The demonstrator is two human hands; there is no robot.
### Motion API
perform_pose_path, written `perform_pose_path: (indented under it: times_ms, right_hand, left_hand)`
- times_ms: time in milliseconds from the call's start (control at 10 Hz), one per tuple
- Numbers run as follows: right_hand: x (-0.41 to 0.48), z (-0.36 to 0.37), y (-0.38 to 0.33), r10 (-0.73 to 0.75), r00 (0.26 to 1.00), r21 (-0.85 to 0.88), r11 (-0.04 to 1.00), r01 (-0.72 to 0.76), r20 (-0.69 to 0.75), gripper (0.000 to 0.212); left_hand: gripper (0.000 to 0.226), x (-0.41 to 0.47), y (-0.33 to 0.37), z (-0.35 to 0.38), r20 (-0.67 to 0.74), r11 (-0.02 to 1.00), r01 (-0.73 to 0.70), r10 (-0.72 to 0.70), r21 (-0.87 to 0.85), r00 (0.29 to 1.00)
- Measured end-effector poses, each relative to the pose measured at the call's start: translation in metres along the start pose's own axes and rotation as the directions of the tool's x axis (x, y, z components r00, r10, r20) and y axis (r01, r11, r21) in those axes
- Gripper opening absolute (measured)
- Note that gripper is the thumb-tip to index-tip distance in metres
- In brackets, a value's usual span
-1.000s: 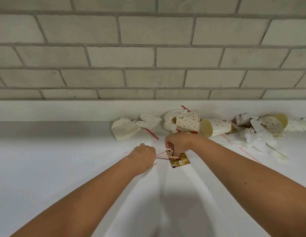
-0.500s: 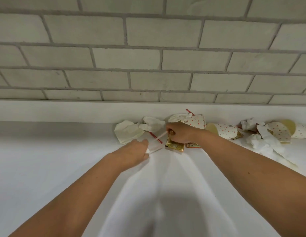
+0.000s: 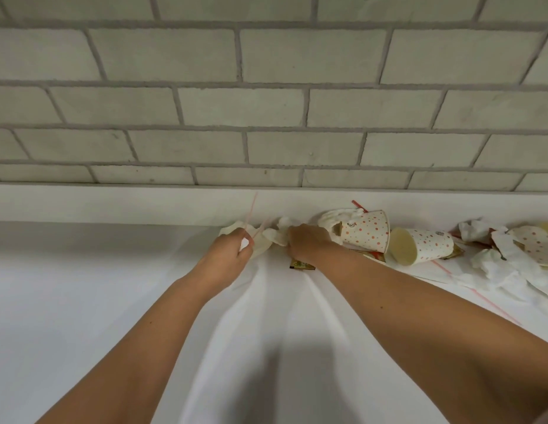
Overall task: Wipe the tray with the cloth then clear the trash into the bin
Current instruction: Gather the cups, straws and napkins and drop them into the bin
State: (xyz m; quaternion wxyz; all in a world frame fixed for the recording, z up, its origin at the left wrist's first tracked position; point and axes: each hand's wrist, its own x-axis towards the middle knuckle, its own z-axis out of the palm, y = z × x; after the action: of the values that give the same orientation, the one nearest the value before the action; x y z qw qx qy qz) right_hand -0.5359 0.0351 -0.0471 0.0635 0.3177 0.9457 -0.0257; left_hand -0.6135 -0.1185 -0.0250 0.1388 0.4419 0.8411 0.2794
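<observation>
Trash lies along the back of the white counter. My left hand grips thin red straws that stick up past the ledge. My right hand reaches to the back, its curled fingers on a crumpled white napkin. A gold wrapper shows from under that hand, seemingly held in it. A folded napkin lies partly hidden behind my left hand. No tray, cloth or bin is in view.
Two dotted paper cups lie on their sides right of my right hand. Further right are more crumpled napkins, another dotted cup and a loose straw. A brick wall rises behind the ledge.
Both hands moved away from me toward the back ledge. The right hand lifted the gold wrapper and now reaches the crumpled napkin. The left hand raised the straws upright.
</observation>
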Motion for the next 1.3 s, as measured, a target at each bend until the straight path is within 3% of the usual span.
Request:
perform_pose_path:
  times_ms: [200, 400, 800, 900, 1000, 1100, 1300]
  right_hand:
    - [-0.005, -0.004, 0.001, -0.010, 0.995, -0.161, 0.987, 0.026, 0.100, 0.035]
    - [-0.019, -0.002, 0.002, 0.013, 0.992, -0.136, 0.991, 0.004, 0.124, 0.043]
    - [-0.042, 0.002, 0.008, 0.031, 0.987, 0.028, 0.999, -0.036, 0.159, 0.033]
    - [-0.048, 0.004, 0.006, 0.052, 0.982, -0.052, 0.998, -0.044, 0.183, 0.041]
    - [-0.051, 0.004, 0.011, 0.040, 0.988, 0.008, 0.999, -0.042, 0.150, 0.033]
    - [-0.064, 0.007, 0.013, 0.064, 0.975, 0.006, 0.998, -0.067, 0.213, 0.037]
    - [-0.112, 0.002, 0.047, -0.064, 0.965, 0.220, 0.976, 0.007, 0.255, 0.018]
  left_hand:
    - [0.013, 0.002, 0.011, 0.005, -0.029, 0.998, 0.026, -0.027, -0.058, 0.999]
    - [0.020, -0.001, 0.022, 0.007, -0.051, 0.995, 0.016, -0.021, -0.100, 0.998]
    - [0.018, -0.005, 0.027, 0.018, -0.035, 0.973, 0.049, -0.058, -0.227, 0.998]
    - [0.018, -0.007, 0.026, 0.017, -0.036, 0.972, 0.039, -0.049, -0.230, 0.998]
    - [0.020, -0.007, 0.027, 0.019, -0.030, 0.971, 0.050, -0.058, -0.235, 0.998]
    - [0.024, -0.005, 0.031, 0.024, -0.015, 0.964, 0.078, -0.085, -0.255, 0.996]
    - [0.025, -0.010, 0.066, 0.039, 0.023, 0.967, 0.043, -0.038, -0.251, 0.999]
